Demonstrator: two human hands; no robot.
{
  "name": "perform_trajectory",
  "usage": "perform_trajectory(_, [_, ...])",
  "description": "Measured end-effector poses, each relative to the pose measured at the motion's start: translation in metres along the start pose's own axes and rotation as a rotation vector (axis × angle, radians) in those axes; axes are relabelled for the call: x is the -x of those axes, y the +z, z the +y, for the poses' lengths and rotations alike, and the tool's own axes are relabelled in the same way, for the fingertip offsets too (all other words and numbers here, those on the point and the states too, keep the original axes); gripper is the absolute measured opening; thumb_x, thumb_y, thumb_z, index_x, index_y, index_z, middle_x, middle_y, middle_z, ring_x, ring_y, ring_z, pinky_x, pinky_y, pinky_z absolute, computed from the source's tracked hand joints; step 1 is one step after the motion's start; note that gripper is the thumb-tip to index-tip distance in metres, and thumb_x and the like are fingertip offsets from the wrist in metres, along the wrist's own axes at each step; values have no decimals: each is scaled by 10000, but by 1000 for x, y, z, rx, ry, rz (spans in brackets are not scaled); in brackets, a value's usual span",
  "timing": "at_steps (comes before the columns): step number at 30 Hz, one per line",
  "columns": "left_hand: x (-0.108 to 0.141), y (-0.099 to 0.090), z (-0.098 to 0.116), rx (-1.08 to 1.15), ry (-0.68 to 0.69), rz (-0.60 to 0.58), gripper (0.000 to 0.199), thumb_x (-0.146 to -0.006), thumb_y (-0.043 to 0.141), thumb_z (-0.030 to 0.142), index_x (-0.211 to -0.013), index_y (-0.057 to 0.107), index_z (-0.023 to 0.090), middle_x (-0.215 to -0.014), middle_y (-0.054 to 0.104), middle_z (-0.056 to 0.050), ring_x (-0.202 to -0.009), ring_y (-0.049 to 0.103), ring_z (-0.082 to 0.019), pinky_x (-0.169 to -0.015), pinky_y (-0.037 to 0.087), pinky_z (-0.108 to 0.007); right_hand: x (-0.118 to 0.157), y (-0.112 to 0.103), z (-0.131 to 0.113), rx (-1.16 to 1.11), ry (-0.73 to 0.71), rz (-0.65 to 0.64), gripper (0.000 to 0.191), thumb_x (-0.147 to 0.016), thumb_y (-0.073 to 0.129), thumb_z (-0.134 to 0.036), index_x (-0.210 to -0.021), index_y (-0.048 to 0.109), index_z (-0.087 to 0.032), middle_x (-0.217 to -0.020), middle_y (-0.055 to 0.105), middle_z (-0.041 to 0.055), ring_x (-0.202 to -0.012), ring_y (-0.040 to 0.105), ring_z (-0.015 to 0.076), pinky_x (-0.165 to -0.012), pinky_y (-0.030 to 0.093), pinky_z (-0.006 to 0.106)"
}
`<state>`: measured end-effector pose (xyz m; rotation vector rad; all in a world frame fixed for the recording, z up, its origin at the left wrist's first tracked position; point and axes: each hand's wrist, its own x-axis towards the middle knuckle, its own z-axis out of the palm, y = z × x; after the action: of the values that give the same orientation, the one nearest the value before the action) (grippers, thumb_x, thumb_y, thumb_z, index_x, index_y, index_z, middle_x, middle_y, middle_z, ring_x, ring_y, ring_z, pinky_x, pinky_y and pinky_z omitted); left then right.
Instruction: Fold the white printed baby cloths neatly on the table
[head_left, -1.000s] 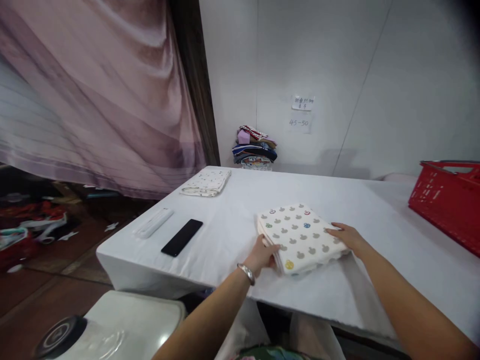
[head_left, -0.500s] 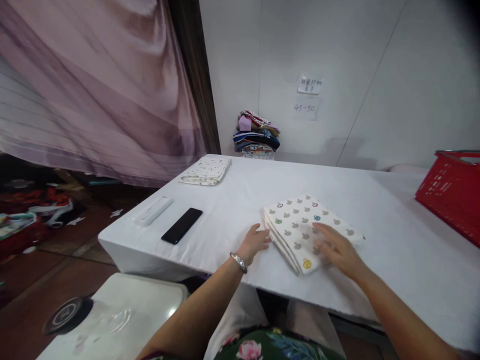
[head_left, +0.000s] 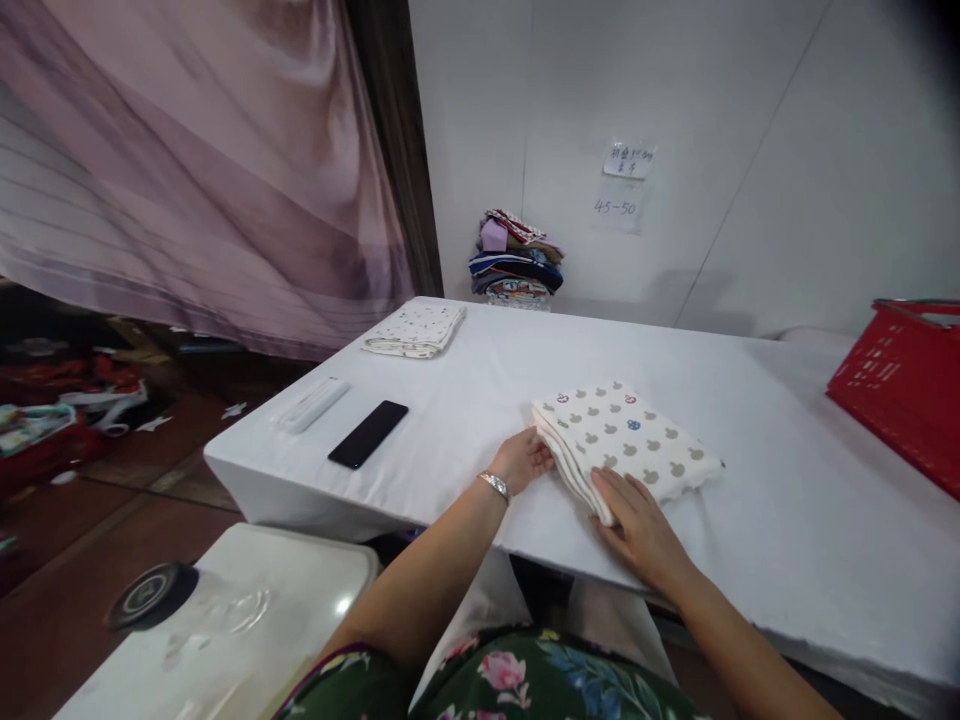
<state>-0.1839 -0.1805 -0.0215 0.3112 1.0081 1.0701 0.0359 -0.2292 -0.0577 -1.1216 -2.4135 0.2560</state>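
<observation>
A folded white cloth (head_left: 630, 425) printed with grey apple-like shapes and a few coloured ones lies near the table's front edge. At its left edge, the bent fingers of my left hand (head_left: 521, 462) close on the folded layers. A silver bracelet circles that wrist. My right hand (head_left: 637, 525) grips the near corner, fingers on top and thumb low at the edge. The cloth's layers show as a stack of folds between my hands.
A second folded cloth (head_left: 416, 330) lies at the table's far left. A black phone (head_left: 368, 434) and a white slim object (head_left: 313, 404) are nearer. A red basket (head_left: 904, 385) stands at right. Piled fabrics (head_left: 516, 262) sit by the wall. A white-topped surface (head_left: 300, 570) adjoins below left.
My right hand has come down from above the cloth onto its near corner, covering the yellow motif. My left hand has moved in against the left edge. The view has shifted slightly.
</observation>
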Motion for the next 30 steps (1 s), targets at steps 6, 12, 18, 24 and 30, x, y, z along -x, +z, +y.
perform_trajectory(6, [-5,-3,-3,-230,98,35,157,-834,468,226,-797,600,148,-690,581,-28,-566,529,-84,-587,473,-212,-2,-12,-4,-442,561,191,460,-824,483,-504,-1168,596,-219,-968,677,40,-790,613,213,-705,507,318])
perform_trajectory(12, [-6,-7,-8,-423,223,163,259,-746,530,141,-988,617,175,-852,632,-45,-674,569,-103,-582,444,-210,-4,-15,-7,-505,610,207,489,-793,515,-522,-1144,619,-197,-832,662,21,-672,558,177,-635,467,279])
perform_trajectory(18, [-5,-11,-6,-506,318,285,374,-726,544,130,-1096,575,170,-1136,593,-96,-900,583,-155,-580,442,-187,-5,-13,-8,-496,611,261,490,-784,527,-542,-1105,637,-189,-697,613,-3,-585,488,144,-551,425,257])
perform_trajectory(24, [-3,-8,-8,-500,306,256,372,-764,495,121,-1132,542,129,-1070,620,-109,-688,581,-88,-538,443,-176,-1,-6,-9,-435,556,252,461,-829,495,-514,-1121,620,-180,-705,633,16,-621,555,173,-575,469,287])
perform_trajectory(30, [-6,-6,-4,-530,275,277,480,-760,514,135,-1237,468,99,-968,657,-110,-574,545,-81,-435,349,-183,10,14,-3,-112,48,210,350,-879,481,-341,-1186,566,-198,-1225,584,97,-1162,507,248,-1030,315,495])
